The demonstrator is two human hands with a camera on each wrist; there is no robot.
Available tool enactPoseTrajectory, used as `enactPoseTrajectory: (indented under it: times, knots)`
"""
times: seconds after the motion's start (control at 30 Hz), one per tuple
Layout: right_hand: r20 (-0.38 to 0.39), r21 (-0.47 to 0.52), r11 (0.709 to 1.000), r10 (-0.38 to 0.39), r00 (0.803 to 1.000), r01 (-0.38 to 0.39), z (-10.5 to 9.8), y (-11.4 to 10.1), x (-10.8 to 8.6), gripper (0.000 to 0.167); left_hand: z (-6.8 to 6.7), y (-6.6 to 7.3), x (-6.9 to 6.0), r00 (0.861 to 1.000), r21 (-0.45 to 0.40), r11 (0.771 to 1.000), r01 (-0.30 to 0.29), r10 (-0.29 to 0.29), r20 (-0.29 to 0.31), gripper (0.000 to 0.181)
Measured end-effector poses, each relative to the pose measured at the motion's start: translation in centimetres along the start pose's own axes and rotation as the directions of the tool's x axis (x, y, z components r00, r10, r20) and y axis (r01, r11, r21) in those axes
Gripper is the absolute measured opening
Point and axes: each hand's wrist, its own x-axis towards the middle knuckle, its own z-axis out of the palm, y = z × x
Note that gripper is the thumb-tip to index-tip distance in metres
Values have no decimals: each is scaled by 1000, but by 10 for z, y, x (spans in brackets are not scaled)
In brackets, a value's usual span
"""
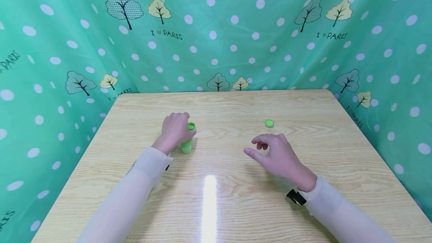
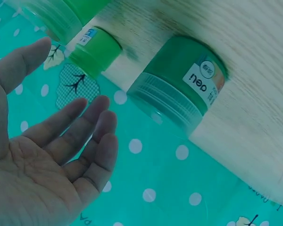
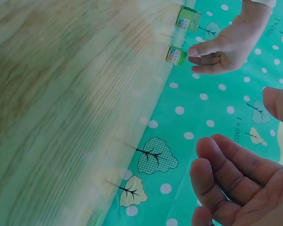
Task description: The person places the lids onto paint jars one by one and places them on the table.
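My left hand [image 1: 175, 130] hovers beside small green paint jars on the left half of the table. Its fingers are loosely bent with nothing between them, as the left wrist view shows. Close to it stand a darker green jar with a clear lid and a "deli" label [image 2: 179, 80], a smaller-looking green jar [image 2: 96, 49], and another jar partly cut off [image 2: 78, 16]. In the head view, a light green jar [image 1: 186, 146] shows just below the hand. My right hand [image 1: 278, 155] hangs above the table, fingers relaxed, holding nothing. Beyond it lies a round light green object [image 1: 269, 123].
The pale wood-grain table [image 1: 229, 115] has a bright light reflection [image 1: 209, 205] near its front. Green polka-dot cloth [image 1: 233, 33] with printed trees hangs behind and at both sides. A black strap [image 1: 296, 197] shows at the right wrist.
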Motion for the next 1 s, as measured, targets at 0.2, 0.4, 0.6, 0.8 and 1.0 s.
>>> enactPoseTrajectory:
  times: [0.2,0.4,0.6,0.8,1.0]
  knots:
    - [-11,-13,1000,-13,1000,13,-2,3,1,42,0,3,9,999,4,1000,7,-7,51,33]
    - [-20,-42,998,-46,999,45,-3,7,1,42,6,3,15,995,23,1000,15,-17,96,31]
    - [-33,-74,995,-63,997,60,-5,11,3,40,12,0,21,992,41,999,27,-32,122,30]
    - [-41,-85,995,-63,997,60,-5,17,5,40,10,1,22,988,54,998,42,-50,146,28]
    - [-39,-88,996,-35,999,32,-7,19,5,43,12,0,23,985,55,997,53,-62,163,27]
